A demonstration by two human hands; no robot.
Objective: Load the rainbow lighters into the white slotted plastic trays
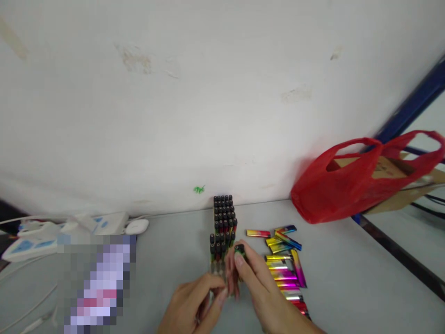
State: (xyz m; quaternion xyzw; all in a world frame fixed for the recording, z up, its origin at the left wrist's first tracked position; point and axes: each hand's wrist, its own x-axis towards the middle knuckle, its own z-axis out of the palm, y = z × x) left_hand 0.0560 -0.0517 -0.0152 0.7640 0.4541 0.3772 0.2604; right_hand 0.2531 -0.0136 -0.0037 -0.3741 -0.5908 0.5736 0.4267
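My right hand (259,276) is closed around a small upright lighter (239,248) with a black top and a green body; its lower part is hidden by my fingers. Close beside it on the left stands a clear tray (218,267), its near slots showing no black tops. My left hand (200,299) is curled, thumb and forefinger pinched at the tray's near edge. Several black-topped lighters (218,246) stand in rows in that tray. Just behind it is a fuller block of upright lighters (224,213).
Shiny multicoloured lighters (285,276) lie loose on the grey table (167,250) to the right. A red bag (333,190) with cardboard stands at the back right. Power strips (107,225), a white charger (137,226) and cables are at the left, near a blurred-out patch. A white wall rises behind.
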